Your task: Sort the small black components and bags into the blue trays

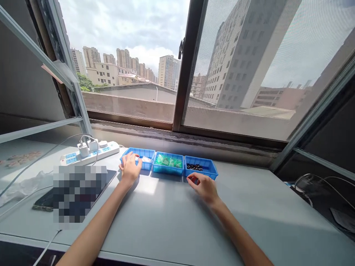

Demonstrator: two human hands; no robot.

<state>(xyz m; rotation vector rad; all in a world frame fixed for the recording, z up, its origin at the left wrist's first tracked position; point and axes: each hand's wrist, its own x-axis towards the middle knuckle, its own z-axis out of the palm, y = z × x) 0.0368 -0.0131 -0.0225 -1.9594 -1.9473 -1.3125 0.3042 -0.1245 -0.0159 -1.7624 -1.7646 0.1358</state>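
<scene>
Blue plastic bins [168, 170] stand on the table [166, 218]. Step seems reaching: left hand [130, 167], fingers apart, at left bin [146, 166]; right hand [203, 187] curled by right bin [212, 171], pinching I cannot tell. Picking calls for precise fingertips.

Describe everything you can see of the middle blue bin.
The middle blue bin is a shallow, open-topped rectangular container, apparently plastic. It sits upright on the pale tabletop, between the left bin and the right bin. Shiny green pieces, perhaps small packets, lie inside; exactly what they are is unclear. Neither the left hand nor the right hand touches it.
</scene>
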